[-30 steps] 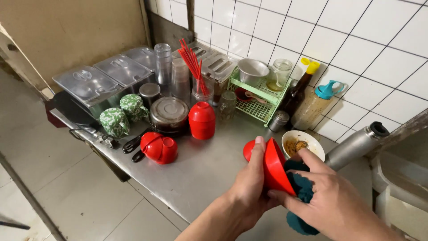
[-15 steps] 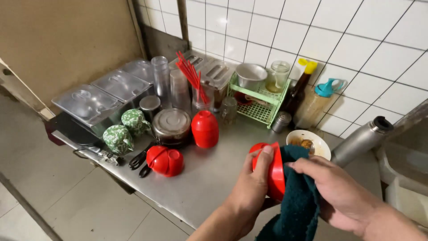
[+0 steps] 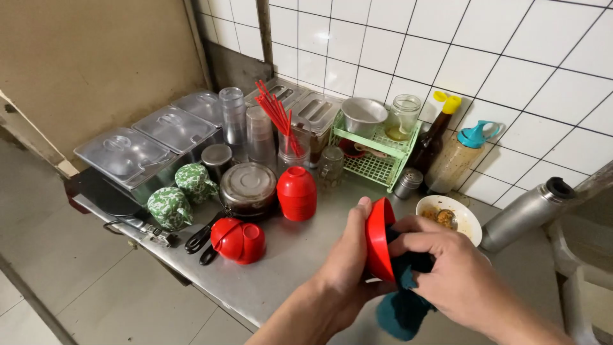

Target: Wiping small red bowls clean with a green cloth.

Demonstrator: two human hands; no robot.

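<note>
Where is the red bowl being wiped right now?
In the head view, the red bowl is low and right of centre, tilted on edge in the left hand, while the right hand presses a dark teal cloth into it.

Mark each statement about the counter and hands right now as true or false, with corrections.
1. The left hand holds a red bowl on edge. True.
2. The right hand presses a yellow sponge into the bowl. False: it presses a dark teal cloth.
3. A stack of red bowls stands upside down beside the lidded metal pot. True.
4. The green rack is empty. False: a metal bowl and a glass jar sit on top.
5. The metal flask stands upright. False: it is tilted, near the white bowl.
</note>
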